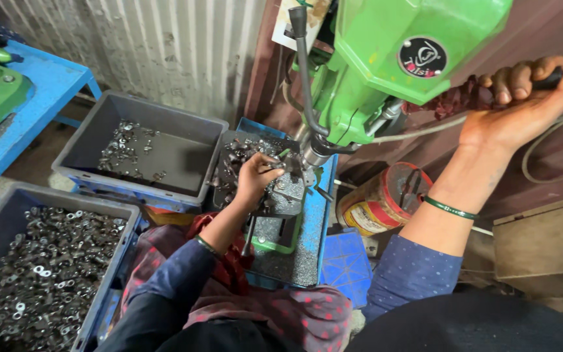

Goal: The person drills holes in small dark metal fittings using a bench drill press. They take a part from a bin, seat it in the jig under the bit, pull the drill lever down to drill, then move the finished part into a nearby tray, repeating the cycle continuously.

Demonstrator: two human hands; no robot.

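Gripping the dark lever handle (548, 79) at upper right, the right hand (522, 98) is closing fully around it. At centre frame, the left hand (255, 179) is pinching a small metal part (280, 166) under the green drill press (386, 58), beside two grey bins (190, 189) of parts.

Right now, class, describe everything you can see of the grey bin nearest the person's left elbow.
The grey bin is a rectangular plastic tub with straight walls and a thick rim, standing at the lower left of the view. It is open on top and nearly full of small dark metal rings and washers, some shinier than others. Its near end is cut off by the picture's edge. A second grey bin, almost empty, stands just behind it. The person's left sleeve lies close beside its right wall; neither hand touches it.
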